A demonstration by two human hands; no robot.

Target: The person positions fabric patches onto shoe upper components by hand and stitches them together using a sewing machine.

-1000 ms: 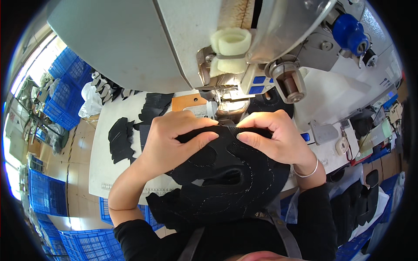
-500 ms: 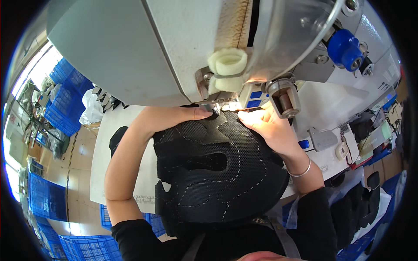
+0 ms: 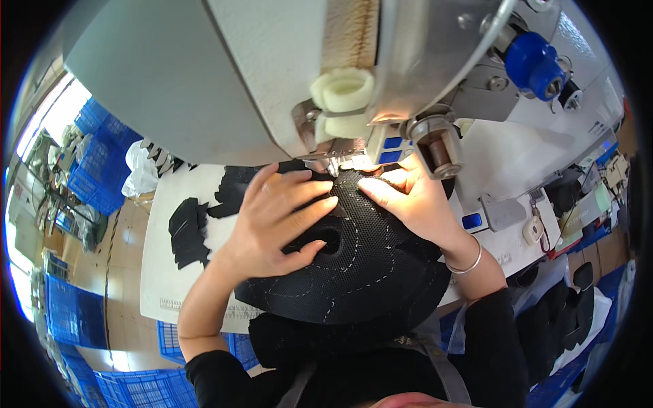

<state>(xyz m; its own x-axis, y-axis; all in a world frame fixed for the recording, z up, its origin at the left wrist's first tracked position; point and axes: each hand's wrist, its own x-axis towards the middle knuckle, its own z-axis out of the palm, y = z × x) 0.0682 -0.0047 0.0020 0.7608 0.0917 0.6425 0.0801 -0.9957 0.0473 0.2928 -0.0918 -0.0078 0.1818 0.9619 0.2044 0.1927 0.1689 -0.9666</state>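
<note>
A black mesh fabric piece (image 3: 367, 272) with white dashed marking lines and an oval cut-out lies below the sewing machine head (image 3: 252, 75). Its far edge sits at the presser foot (image 3: 332, 166), where a lamp lights the cloth. My left hand (image 3: 275, 221) rests on the left part of the mesh with its fingers spread, partly over the cut-out. Just right of the presser foot, my right hand (image 3: 415, 204) grips the fabric's far edge, thumb on top and the other fingers partly hidden. The needle's tip cannot be made out.
Black cut pieces (image 3: 188, 232) lie on the white table (image 3: 160, 272) to the left. Blue crates (image 3: 76, 309) stand on the floor at left. More dark pieces (image 3: 554, 326) are piled at lower right. A small white device with a strap (image 3: 532, 232) lies at right.
My left hand has gone from holding the fabric's far left edge to lying spread on top of it. The fabric has turned and shifted, uncovering black pieces on the table at left.
</note>
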